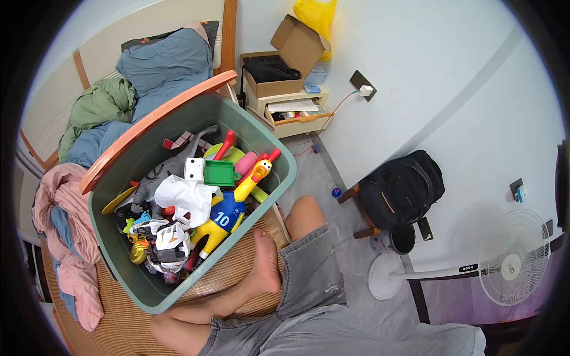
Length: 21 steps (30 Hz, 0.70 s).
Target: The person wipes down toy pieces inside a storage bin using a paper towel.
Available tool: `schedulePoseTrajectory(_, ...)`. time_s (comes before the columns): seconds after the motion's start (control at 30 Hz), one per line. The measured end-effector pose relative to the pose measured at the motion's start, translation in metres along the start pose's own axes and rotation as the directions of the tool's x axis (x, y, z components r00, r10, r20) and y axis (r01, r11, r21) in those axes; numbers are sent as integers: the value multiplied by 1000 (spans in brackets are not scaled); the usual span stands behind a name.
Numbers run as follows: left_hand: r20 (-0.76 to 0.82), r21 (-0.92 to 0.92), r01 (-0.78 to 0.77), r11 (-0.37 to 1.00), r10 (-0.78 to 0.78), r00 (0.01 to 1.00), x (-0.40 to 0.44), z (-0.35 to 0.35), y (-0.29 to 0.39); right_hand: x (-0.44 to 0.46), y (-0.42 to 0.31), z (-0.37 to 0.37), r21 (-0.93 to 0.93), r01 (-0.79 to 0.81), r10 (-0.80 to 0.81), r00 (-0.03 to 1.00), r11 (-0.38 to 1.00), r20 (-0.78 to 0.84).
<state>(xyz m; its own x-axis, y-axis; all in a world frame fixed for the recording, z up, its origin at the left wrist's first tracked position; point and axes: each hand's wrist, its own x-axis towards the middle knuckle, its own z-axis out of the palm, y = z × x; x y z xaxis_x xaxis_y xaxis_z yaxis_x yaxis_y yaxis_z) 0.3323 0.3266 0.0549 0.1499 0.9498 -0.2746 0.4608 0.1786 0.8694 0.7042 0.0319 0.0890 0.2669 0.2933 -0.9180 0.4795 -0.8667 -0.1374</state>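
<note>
Neither of my hands shows in the head view. In front of my crossed legs stands a large green storage bin (133,291), filled with toys. Its orange lid (160,127) is tipped up along the far left side. Inside lie a yellow rubber chicken (209,230) in a blue shirt numbered 10, a green toy box (219,173) with a white part beside it, a crumpled white cloth or tissue (185,200), a white and black toy (169,243), a gold ball (138,252) and a grey toy figure (163,172), partly covered.
The bin rests on a woven mat (77,296) on the bed. Bedding (68,207) lies at left. A nightstand (300,124) with an open drawer holds a cardboard box (276,89). To the right are a black backpack (401,190), a bin (402,238) and a standing fan (512,267).
</note>
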Motion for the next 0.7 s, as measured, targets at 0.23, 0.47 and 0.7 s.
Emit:
schedulePoseTrajectory(0.23,8,-23,1,1000,-1,1000,5,3,4,-3,4,0,-4,0,0,1000,1000,-9)
schedulePoseTrajectory(0.47,9,-39,30,999,-30,1000,-31,-18,-13,-8,6,-3,2,-12,12,1000,1000,-26)
schedulePoseTrajectory(0.7,60,44,284,958,-286,956,-166,-99,-70,-7,10,-13,-113,-1,2,1000,994,8)
